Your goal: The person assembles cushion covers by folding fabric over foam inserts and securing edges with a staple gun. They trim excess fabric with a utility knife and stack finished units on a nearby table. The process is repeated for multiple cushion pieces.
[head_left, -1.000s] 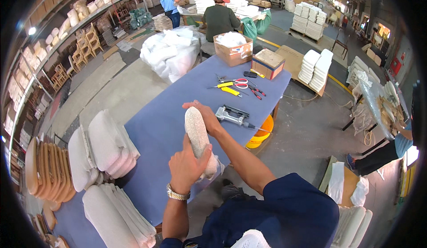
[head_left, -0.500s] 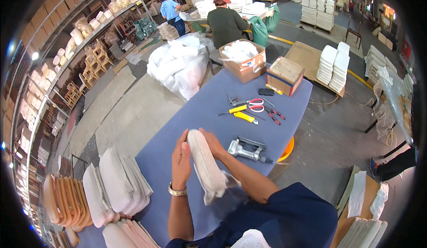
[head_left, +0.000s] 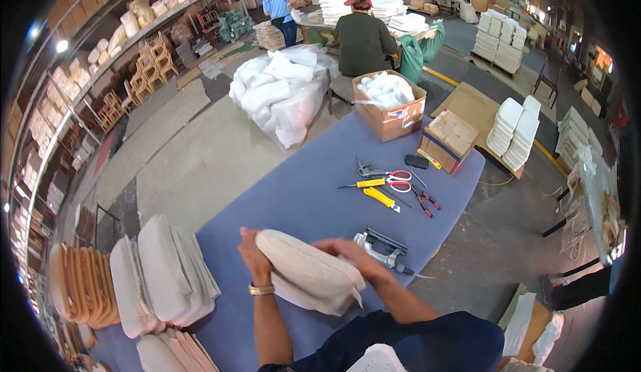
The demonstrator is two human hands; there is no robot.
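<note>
A cream fabric-covered pad (head_left: 310,268), long with a rounded end, is held tilted over the near part of the blue-topped table (head_left: 280,188). My left hand (head_left: 256,257) is closed on its left rounded end, with some fingers hidden behind it. On the far right edge lies my right hand (head_left: 350,253), its fingers curled over the cloth and partly out of sight. Loose fabric hangs at the pad's lower right end. Just beyond my right hand rests a silver staple gun (head_left: 382,248).
Stacked cream pads (head_left: 175,272) and bare tan panels (head_left: 83,285) stand at the left. Scissors (head_left: 399,180), yellow cutters (head_left: 380,197) and red-handled pliers (head_left: 424,200) lie farther up the table. An open carton (head_left: 400,120) and a closed box (head_left: 449,138) occupy its far end. Co-workers sit and stand beyond.
The pad has turned from nearly edge-on to show its broad face, its rounded end swinging leftward. My right hand has shifted along the edge to the right. The whole view has shifted slightly.
</note>
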